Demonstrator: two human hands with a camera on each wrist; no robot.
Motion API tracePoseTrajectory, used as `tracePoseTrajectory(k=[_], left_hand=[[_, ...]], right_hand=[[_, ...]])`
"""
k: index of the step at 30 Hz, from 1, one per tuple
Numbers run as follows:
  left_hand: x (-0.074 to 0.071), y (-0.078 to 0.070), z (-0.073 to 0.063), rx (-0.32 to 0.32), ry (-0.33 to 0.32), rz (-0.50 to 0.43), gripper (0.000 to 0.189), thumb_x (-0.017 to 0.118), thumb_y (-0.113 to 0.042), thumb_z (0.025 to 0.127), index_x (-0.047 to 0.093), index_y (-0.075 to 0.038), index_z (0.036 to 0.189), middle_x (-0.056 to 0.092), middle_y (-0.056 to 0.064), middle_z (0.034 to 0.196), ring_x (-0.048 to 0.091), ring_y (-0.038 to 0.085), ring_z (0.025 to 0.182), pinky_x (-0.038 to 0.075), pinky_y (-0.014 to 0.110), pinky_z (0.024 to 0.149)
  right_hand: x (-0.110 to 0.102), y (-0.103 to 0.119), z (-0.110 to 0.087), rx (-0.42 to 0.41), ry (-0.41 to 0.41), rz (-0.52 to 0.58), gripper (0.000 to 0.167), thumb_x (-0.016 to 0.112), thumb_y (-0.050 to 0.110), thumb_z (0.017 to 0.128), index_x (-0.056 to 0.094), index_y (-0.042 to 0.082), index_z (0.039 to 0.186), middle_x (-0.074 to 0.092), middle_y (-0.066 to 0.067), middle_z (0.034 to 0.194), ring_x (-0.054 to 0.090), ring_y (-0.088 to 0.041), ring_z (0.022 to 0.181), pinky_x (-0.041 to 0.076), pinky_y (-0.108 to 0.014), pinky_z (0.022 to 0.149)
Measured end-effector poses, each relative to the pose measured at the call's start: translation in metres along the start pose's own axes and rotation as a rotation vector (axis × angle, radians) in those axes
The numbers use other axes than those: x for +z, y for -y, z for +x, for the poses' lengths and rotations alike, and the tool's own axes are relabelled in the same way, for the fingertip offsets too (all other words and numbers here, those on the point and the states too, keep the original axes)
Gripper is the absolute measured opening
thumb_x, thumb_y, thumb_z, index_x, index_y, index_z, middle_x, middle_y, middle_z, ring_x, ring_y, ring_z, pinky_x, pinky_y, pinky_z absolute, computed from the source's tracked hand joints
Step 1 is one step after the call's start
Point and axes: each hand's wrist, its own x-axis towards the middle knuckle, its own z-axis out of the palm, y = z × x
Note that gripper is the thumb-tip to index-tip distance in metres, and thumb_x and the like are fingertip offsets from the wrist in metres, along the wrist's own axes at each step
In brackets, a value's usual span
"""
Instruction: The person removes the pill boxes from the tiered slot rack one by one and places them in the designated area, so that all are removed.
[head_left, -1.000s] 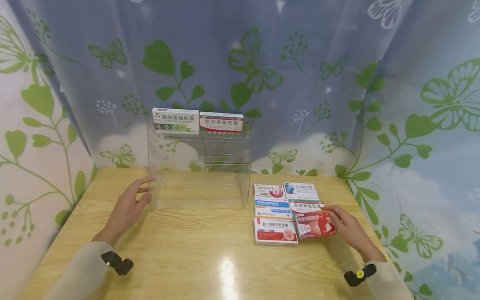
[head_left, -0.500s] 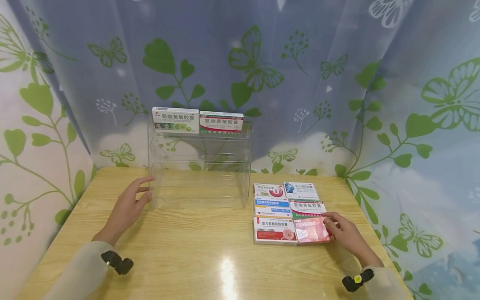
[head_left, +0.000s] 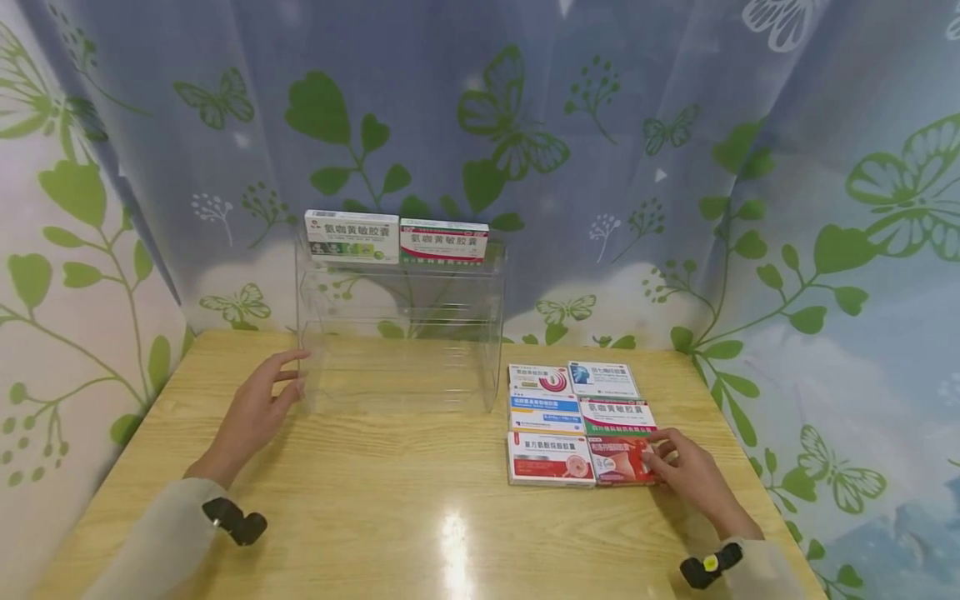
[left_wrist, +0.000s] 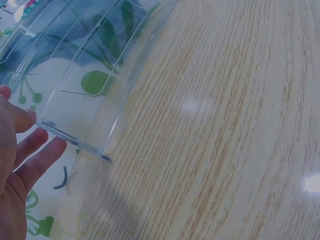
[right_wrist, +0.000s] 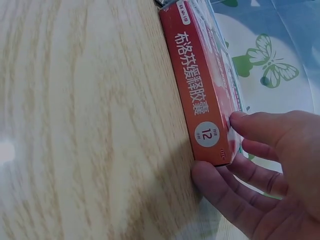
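My right hand (head_left: 692, 473) is at the right end of a red medicine box (head_left: 619, 460), which lies flat on the table at the front right of a group of boxes. In the right wrist view, one fingertip rests on the top of the red box (right_wrist: 197, 95) and another is at its end corner by the wood. My left hand (head_left: 255, 414) is at the left side of a clear tiered display rack (head_left: 401, 367), fairly straight fingers touching its edge. Two medicine boxes, one white and green (head_left: 352, 237) and one white and red (head_left: 443, 242), stand on the rack's top tier.
Left of the red box lies a white and red box (head_left: 551, 458); behind it is a green-edged box (head_left: 618, 415). Further boxes include a blue-striped one (head_left: 546, 413), one with a pink spiral (head_left: 538, 378) and one with a blue head picture (head_left: 603, 379). A patterned curtain (head_left: 420, 108) surrounds the table.
The red box, tilted over the green-edged box a second ago, has come down flat in front of it. My right hand moved with it toward me. The left hand stays at the rack.
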Motion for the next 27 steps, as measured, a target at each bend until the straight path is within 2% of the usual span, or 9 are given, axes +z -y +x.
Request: tracePoseTrajectory(k=[6, 10, 13, 17, 21, 24, 27], left_hand=[[-0.001, -0.001, 0.000, -0.013, 0.005, -0.001, 0.049, 0.056, -0.008, 0.114, 0.046, -0.008, 0.163, 0.044, 0.028, 0.166, 0.063, 0.051, 0.133, 0.065, 0.062, 0.094], [0.000, 0.000, 0.001, -0.018, 0.005, -0.003, 0.049, 0.055, -0.008, 0.115, 0.046, -0.007, 0.162, 0.044, 0.028, 0.166, 0.063, 0.051, 0.133, 0.065, 0.063, 0.094], [0.000, 0.001, 0.001, -0.018, 0.006, 0.001, 0.049, 0.055, -0.009, 0.115, 0.046, -0.007, 0.162, 0.044, 0.028, 0.165, 0.063, 0.051, 0.134, 0.065, 0.063, 0.095], [0.000, 0.003, 0.001, -0.012, 0.004, 0.007, 0.048, 0.055, -0.008, 0.114, 0.047, -0.007, 0.162, 0.045, 0.028, 0.165, 0.063, 0.051, 0.133, 0.064, 0.064, 0.094], [0.001, 0.003, 0.001, -0.003, 0.001, 0.008, 0.048, 0.055, -0.006, 0.114, 0.047, -0.006, 0.161, 0.045, 0.028, 0.165, 0.063, 0.052, 0.133, 0.065, 0.064, 0.094], [0.001, 0.003, 0.001, -0.001, 0.001, 0.011, 0.048, 0.055, -0.005, 0.114, 0.047, -0.005, 0.161, 0.044, 0.029, 0.165, 0.062, 0.052, 0.133, 0.065, 0.064, 0.094], [0.001, 0.003, 0.001, -0.001, 0.000, 0.009, 0.048, 0.056, -0.005, 0.114, 0.047, -0.005, 0.161, 0.044, 0.029, 0.165, 0.062, 0.052, 0.133, 0.065, 0.064, 0.094]], right_hand=[[0.000, 0.001, 0.001, 0.022, -0.007, 0.017, 0.046, 0.071, 0.032, 0.108, 0.058, 0.000, 0.139, 0.069, -0.016, 0.115, 0.071, -0.017, 0.083, 0.068, -0.029, 0.068], [-0.003, 0.001, 0.001, 0.008, -0.051, -0.012, 0.046, 0.065, 0.035, 0.111, 0.059, 0.000, 0.140, 0.070, -0.020, 0.120, 0.072, -0.019, 0.085, 0.065, -0.029, 0.065], [-0.005, 0.001, 0.002, -0.028, -0.115, -0.073, 0.047, 0.061, 0.039, 0.113, 0.061, 0.001, 0.139, 0.071, -0.021, 0.123, 0.072, -0.026, 0.097, 0.062, -0.032, 0.072], [-0.006, 0.003, 0.004, -0.099, -0.210, -0.128, 0.042, 0.060, 0.036, 0.113, 0.065, 0.002, 0.136, 0.073, -0.020, 0.123, 0.070, -0.034, 0.110, 0.061, -0.043, 0.084], [-0.010, 0.014, 0.010, -0.157, -0.263, -0.142, 0.036, 0.062, 0.031, 0.113, 0.068, 0.002, 0.134, 0.074, -0.019, 0.121, 0.070, -0.034, 0.109, 0.060, -0.047, 0.088], [-0.012, 0.027, 0.016, -0.176, -0.275, -0.141, 0.036, 0.061, 0.032, 0.113, 0.068, 0.003, 0.133, 0.074, -0.018, 0.123, 0.069, -0.032, 0.110, 0.060, -0.046, 0.090], [-0.015, 0.045, 0.023, -0.201, -0.283, -0.127, 0.038, 0.060, 0.034, 0.114, 0.067, 0.003, 0.135, 0.072, -0.019, 0.126, 0.068, -0.033, 0.112, 0.062, -0.050, 0.093]])
